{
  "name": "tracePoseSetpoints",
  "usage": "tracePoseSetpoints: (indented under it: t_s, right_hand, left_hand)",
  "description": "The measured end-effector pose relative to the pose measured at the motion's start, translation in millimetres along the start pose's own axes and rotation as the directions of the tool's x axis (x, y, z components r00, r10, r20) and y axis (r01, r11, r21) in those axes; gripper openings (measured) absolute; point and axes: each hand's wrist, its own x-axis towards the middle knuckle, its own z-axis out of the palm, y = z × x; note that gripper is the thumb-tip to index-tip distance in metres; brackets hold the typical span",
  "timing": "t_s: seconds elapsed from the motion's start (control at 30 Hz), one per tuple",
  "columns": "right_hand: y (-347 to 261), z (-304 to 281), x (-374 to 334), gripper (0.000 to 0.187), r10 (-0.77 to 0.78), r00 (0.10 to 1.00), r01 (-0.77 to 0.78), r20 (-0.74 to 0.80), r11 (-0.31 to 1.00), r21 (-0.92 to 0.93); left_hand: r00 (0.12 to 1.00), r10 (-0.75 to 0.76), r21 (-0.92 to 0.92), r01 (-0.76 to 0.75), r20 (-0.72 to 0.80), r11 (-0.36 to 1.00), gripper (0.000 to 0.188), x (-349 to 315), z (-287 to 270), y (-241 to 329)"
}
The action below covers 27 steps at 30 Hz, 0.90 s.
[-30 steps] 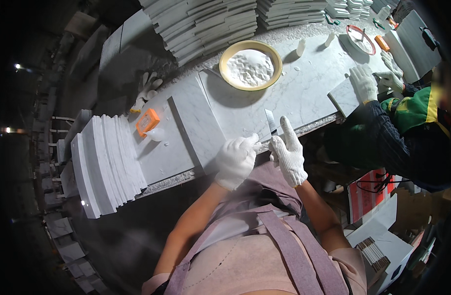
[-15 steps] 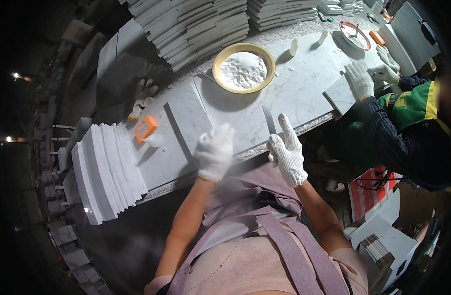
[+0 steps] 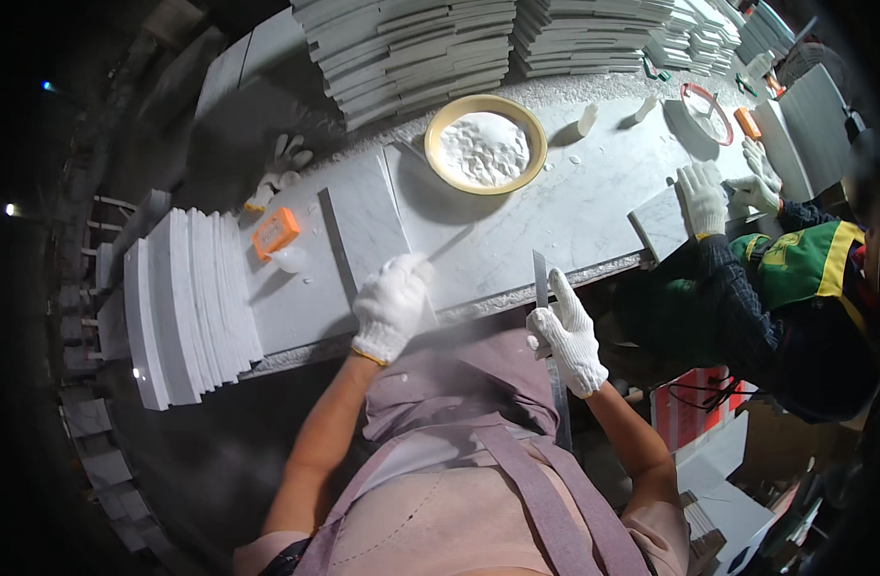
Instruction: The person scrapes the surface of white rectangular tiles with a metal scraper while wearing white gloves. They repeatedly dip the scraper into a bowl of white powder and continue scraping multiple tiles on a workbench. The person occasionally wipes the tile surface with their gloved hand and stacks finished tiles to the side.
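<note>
My right hand [image 3: 571, 344], in a white knitted glove, grips a long flat grey strip [image 3: 541, 274] at the table's front edge. The strip stands up past the fingers and runs down below the hand, against my apron. My left hand [image 3: 392, 302], gloved too, is closed at the near end of a narrow marble tile [image 3: 365, 216]. A pale edge shows beside its fingers, but what it holds is hard to make out. Beyond both hands, a yellow-rimmed bowl [image 3: 434, 168] of white powder sits on the marble-topped table [image 3: 517, 235].
On the left are upright tiles [image 3: 185, 302], an orange box [image 3: 276, 232], a clear bulb-like bottle [image 3: 289, 259] and loose gloves [image 3: 281, 168]. Tall tile stacks [image 3: 416, 53] line the back. To the right, a co-worker's gloved hand [image 3: 704, 199] rests on a slab [image 3: 659, 226].
My left hand has shifted left and slightly down. My right hand has moved a little down, and the strip, formerly leaning over the table beyond it, now stands steeper along the hand. The view has shifted slightly.
</note>
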Motion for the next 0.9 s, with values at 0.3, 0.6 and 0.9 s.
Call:
tracePoseSetpoints:
  t_s: [0.3, 0.6, 0.9]
  right_hand:
    - [11.7, 7.0, -2.3, 0.078, -0.034, 0.998, 0.018, 0.059, 0.968, 0.249]
    - [31.0, 1.6, -7.4, 0.038, 0.050, 0.999, -0.043, -0.019, 0.954, 0.298]
    - [45.8, -9.4, 3.1, 0.030, -0.030, 1.000, 0.028, -0.002, 0.945, 0.327]
  left_hand:
    - [0.984, 0.027, 0.247, -0.071, 0.178, 0.966, 0.038, 94.0, -34.0, 33.0]
    - [0.910, -0.094, 0.554, -0.162, 0.404, 0.817, 0.038, 203.0, -10.7, 53.9]
    - [0.947, -0.206, 0.269, 0.138, 0.246, 0.953, 0.063, 196.8, -23.4, 32.6]
